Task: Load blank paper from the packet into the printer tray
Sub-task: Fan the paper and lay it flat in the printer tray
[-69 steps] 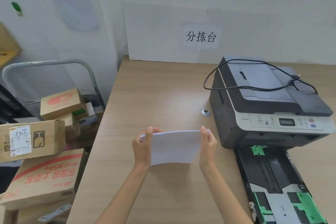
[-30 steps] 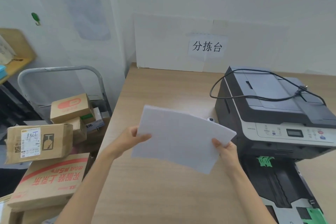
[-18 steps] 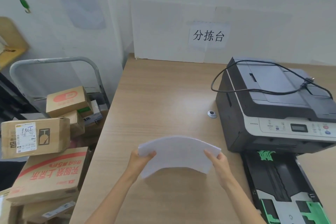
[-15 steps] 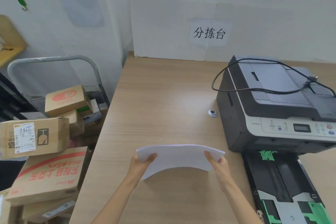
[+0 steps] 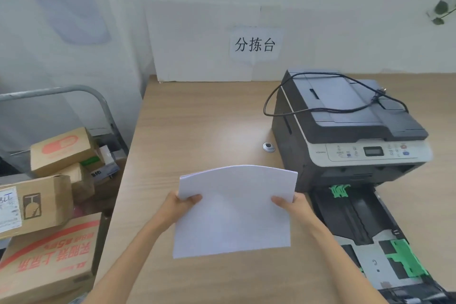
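A stack of blank white paper (image 5: 234, 212) is held above the wooden table (image 5: 197, 126), bowed upward along its far edge. My left hand (image 5: 181, 205) grips its left edge and my right hand (image 5: 292, 205) grips its right edge. The dark grey printer (image 5: 345, 131) stands to the right. Its black paper tray (image 5: 357, 219) with green guides is pulled out toward me and has no paper in it. The paper sits just left of the tray. No paper packet is in view.
A black cable (image 5: 320, 108) lies looped over the printer lid. A small round metal piece (image 5: 269, 147) rests on the table by the printer's left side. Cardboard boxes (image 5: 49, 205) are piled on a trolley to the left of the table. A labelled white board (image 5: 254, 44) leans on the wall.
The paper was lifted and turned, then lowered toward the table with its edge facing me. Now it is tilted up so its broad face shows, both hands still gripping its sides.
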The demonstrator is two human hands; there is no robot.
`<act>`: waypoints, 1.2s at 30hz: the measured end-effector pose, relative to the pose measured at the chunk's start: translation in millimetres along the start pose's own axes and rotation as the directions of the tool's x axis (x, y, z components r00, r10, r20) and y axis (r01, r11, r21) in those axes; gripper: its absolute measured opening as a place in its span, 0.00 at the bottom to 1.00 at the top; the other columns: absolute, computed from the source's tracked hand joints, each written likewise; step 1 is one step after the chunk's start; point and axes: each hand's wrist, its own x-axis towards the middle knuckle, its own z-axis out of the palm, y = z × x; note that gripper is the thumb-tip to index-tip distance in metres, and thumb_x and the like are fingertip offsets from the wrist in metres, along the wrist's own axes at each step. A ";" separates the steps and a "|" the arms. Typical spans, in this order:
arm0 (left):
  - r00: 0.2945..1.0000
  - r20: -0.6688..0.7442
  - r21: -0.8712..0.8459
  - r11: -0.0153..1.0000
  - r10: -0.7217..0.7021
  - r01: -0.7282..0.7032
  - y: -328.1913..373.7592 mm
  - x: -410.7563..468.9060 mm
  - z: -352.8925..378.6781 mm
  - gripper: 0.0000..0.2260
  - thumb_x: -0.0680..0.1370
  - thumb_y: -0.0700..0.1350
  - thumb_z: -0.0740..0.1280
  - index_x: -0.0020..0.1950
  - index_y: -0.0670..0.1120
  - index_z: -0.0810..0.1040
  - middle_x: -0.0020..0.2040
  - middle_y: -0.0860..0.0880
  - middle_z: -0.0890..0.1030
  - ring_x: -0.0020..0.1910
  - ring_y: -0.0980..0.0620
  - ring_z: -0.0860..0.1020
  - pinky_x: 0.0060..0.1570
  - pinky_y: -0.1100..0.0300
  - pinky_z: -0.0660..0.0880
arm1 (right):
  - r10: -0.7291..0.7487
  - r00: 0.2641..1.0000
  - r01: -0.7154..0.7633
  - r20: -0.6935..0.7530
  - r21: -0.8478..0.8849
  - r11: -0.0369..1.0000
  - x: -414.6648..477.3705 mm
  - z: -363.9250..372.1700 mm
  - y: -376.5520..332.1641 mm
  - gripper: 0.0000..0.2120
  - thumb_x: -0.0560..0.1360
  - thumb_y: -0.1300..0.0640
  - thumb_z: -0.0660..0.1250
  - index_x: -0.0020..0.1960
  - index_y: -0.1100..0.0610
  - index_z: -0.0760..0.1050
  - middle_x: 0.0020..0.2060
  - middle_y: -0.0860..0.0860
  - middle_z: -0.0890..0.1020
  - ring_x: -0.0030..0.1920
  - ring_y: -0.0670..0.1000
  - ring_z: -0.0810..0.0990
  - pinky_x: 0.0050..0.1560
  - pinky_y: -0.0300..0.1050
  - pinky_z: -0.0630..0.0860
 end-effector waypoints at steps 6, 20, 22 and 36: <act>0.961 0.276 -0.224 0.972 -0.005 0.070 48.8 -9.2 -9.7 0.12 0.68 0.51 0.76 0.46 0.46 0.84 0.44 0.47 0.86 0.42 0.47 0.85 0.38 0.54 0.82 | 0.095 0.981 -0.091 0.169 -0.033 0.995 -45.0 -21.8 -30.7 0.21 0.70 0.52 0.73 0.60 0.59 0.76 0.55 0.55 0.84 0.55 0.57 0.83 0.55 0.52 0.79; 0.770 0.607 0.085 0.980 -0.196 0.183 73.8 -38.6 78.4 0.26 0.71 0.56 0.73 0.66 0.49 0.73 0.59 0.50 0.82 0.57 0.49 0.81 0.54 0.53 0.78 | -0.022 0.994 0.048 -0.111 0.241 0.969 -140.3 -115.5 -1.8 0.19 0.73 0.51 0.70 0.58 0.62 0.78 0.51 0.58 0.85 0.48 0.59 0.85 0.41 0.47 0.81; 0.809 0.564 0.139 0.985 -0.165 0.104 81.0 -47.2 103.8 0.28 0.68 0.59 0.73 0.64 0.46 0.75 0.50 0.52 0.83 0.44 0.52 0.82 0.39 0.60 0.78 | -0.013 0.992 0.049 -0.127 0.281 0.959 -151.7 -138.3 7.3 0.16 0.74 0.54 0.67 0.59 0.62 0.77 0.51 0.57 0.86 0.48 0.58 0.85 0.41 0.47 0.82; 0.952 0.271 -0.462 0.887 0.145 -0.004 84.3 -152.2 393.8 0.12 0.79 0.49 0.62 0.62 0.49 0.73 0.55 0.48 0.84 0.52 0.47 0.82 0.54 0.49 0.80 | 0.097 0.918 0.119 -0.385 0.499 0.858 -214.0 -257.8 66.5 0.07 0.77 0.57 0.64 0.54 0.57 0.77 0.50 0.55 0.83 0.47 0.56 0.81 0.40 0.49 0.81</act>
